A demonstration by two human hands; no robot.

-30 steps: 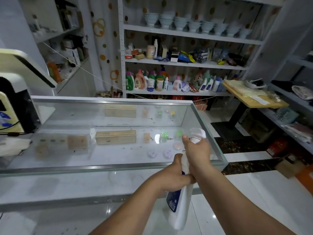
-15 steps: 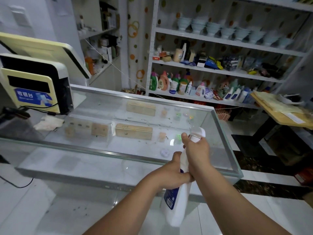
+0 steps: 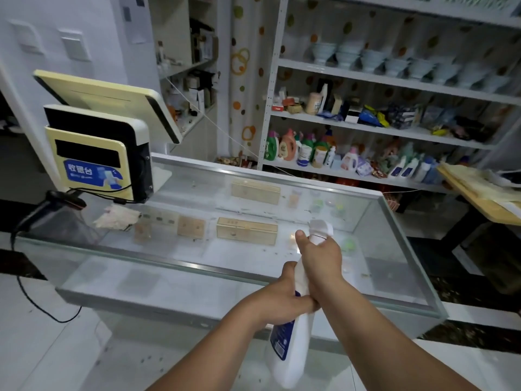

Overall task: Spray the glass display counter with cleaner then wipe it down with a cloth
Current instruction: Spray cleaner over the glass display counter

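Head view has swung left; both hands [image 3: 298, 280] still grip spray bottle [image 3: 290, 348].

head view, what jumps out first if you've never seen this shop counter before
Front and centre, both hands grip a white spray bottle: the left hand around its body, the right hand at the nozzle, aimed over the glass display counter. At the counter's left end stands a yellow checkout terminal, with a crumpled cloth lying on the glass beside it.
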